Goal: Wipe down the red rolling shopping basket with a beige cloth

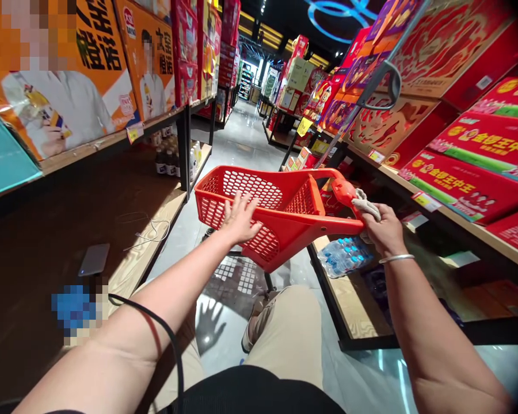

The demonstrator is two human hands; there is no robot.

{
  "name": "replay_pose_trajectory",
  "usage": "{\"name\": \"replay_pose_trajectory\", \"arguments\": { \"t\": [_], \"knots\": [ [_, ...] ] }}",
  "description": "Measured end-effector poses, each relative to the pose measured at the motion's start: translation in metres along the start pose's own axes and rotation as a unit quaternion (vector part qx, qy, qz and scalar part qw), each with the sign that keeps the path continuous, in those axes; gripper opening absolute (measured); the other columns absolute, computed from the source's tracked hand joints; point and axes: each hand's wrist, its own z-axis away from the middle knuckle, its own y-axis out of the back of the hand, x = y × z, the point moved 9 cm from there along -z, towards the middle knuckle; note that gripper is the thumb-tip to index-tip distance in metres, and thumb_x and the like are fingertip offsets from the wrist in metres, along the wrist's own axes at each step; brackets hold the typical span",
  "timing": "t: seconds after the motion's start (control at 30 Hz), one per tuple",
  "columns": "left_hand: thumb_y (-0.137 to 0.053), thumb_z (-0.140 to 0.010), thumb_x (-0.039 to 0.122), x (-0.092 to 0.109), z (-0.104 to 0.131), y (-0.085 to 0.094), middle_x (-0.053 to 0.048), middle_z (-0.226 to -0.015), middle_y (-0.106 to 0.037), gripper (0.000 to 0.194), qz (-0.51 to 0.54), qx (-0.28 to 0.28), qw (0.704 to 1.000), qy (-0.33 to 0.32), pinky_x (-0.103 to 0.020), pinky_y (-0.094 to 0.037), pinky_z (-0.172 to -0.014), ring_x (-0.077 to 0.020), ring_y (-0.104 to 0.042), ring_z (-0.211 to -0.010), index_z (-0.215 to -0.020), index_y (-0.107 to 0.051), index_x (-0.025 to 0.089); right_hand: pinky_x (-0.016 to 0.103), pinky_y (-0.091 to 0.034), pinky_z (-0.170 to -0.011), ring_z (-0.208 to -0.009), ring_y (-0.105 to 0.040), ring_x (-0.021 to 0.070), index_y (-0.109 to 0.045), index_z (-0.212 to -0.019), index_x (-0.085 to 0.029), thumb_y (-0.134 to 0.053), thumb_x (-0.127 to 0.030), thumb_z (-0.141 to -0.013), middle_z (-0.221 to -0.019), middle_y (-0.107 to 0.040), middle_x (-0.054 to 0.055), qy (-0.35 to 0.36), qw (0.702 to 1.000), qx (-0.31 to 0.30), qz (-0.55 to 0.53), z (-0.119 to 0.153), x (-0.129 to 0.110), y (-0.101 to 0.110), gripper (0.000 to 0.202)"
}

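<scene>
A red plastic shopping cart (pixel 293 221) stands in front of me at a slant, its perforated basket showing nothing inside. My left hand (pixel 240 221) lies with fingers spread over the basket's near rim and side; how firmly it touches is hard to tell. At the cart's handle end, my right hand (pixel 385 229) is closed around a beige-grey cloth (pixel 366 204). That cloth lies against the handle beside a rounded red end piece (pixel 344 190). Whether the right fingers also grip the handle is hidden.
Boxed drinks (pixel 149 69) line the left shelf, with a white power bank-like device (pixel 94 260) and cable on the board below. Red gift boxes (pixel 479 155) fill the right shelf, and shrink-wrapped bottles (pixel 344 257) sit low there. A tiled aisle (pixel 242 123) runs ahead.
</scene>
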Motion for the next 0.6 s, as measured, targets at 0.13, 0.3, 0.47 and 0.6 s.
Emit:
{"name": "replay_pose_trajectory", "arguments": {
  "t": [0.13, 0.3, 0.47, 0.6],
  "knots": [
    [-0.067, -0.087, 0.037, 0.074, 0.007, -0.006, -0.012, -0.169, -0.026, 0.079, 0.054, -0.008, 0.989, -0.139, -0.067, -0.009, -0.126, -0.0347, -0.008, -0.160, -0.158, -0.035, 0.022, 0.038, -0.048, -0.086, -0.094, -0.060, 0.0246, -0.070, -0.093, -0.021, -0.056, -0.043, -0.080, -0.102, -0.066, 0.010, -0.023, 1.000, 0.014, 0.005, 0.007, -0.021, 0.006, 0.029],
    [-0.068, -0.088, 0.038, 0.109, 0.010, -0.006, -0.012, -0.167, -0.031, 0.078, 0.105, -0.004, 0.973, -0.204, -0.063, -0.015, -0.127, -0.0335, -0.013, -0.159, -0.157, -0.036, 0.024, 0.036, -0.045, -0.078, -0.087, -0.058, 0.0242, -0.068, -0.085, -0.022, -0.055, -0.046, -0.082, -0.096, -0.063, 0.009, -0.015, 0.998, 0.016, 0.055, 0.007, -0.030, 0.007, 0.028],
    [-0.068, -0.088, 0.037, 0.108, 0.005, -0.012, -0.013, -0.168, -0.030, 0.079, 0.115, -0.024, 0.975, -0.188, -0.062, -0.017, -0.127, -0.0347, -0.014, -0.159, -0.158, -0.035, 0.024, 0.034, -0.043, -0.077, -0.084, -0.057, 0.0220, -0.073, -0.089, -0.023, -0.054, -0.047, -0.090, -0.095, -0.065, 0.007, 0.027, 0.998, 0.000, 0.065, 0.013, -0.057, 0.002, 0.031],
    [-0.072, -0.087, 0.043, 0.115, 0.002, -0.004, -0.016, -0.167, -0.030, 0.083, 0.106, 0.005, 0.974, -0.202, -0.063, -0.017, -0.127, -0.0352, -0.015, -0.158, -0.157, -0.035, 0.019, 0.034, -0.043, -0.080, -0.086, -0.057, 0.0215, -0.076, -0.102, -0.027, -0.052, -0.046, -0.096, -0.102, -0.069, 0.007, 0.113, 0.991, -0.018, 0.064, 0.033, -0.116, 0.001, 0.031]
  ]
}}
